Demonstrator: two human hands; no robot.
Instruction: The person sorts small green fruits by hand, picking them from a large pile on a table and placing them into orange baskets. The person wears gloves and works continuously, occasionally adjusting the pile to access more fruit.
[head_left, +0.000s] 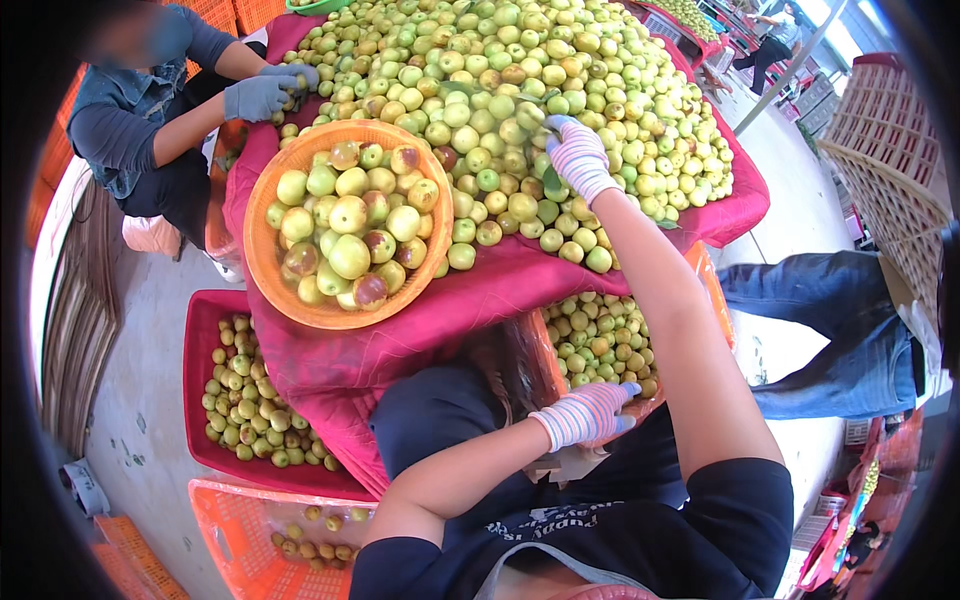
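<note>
A large heap of green-brown jujubes (487, 112) lies before me on a magenta cloth (465, 281). My right hand (581, 157), in a striped knit glove, reaches into the heap, fingertips against the fruit; motion blur hides whether one is held. Lower down, my left hand (585, 412), in a matching glove, is over the near rim of an orange crate (551, 352) lined with clear plastic. Its fingers are apart and no fruit shows in them. Jujubes (600, 337) fill that crate. To the left, a round orange basket (346, 319) holds larger jujubes, some with red-brown patches.
At left, a co-worker's gloved hands (259, 97) hold jujubes by the heap. A magenta bin (196, 375) of jujubes and a plastic-lined orange crate (232, 555) stand at lower left. A person's jeans-clad legs (832, 330) and stacked woven-look baskets (885, 150) are at right.
</note>
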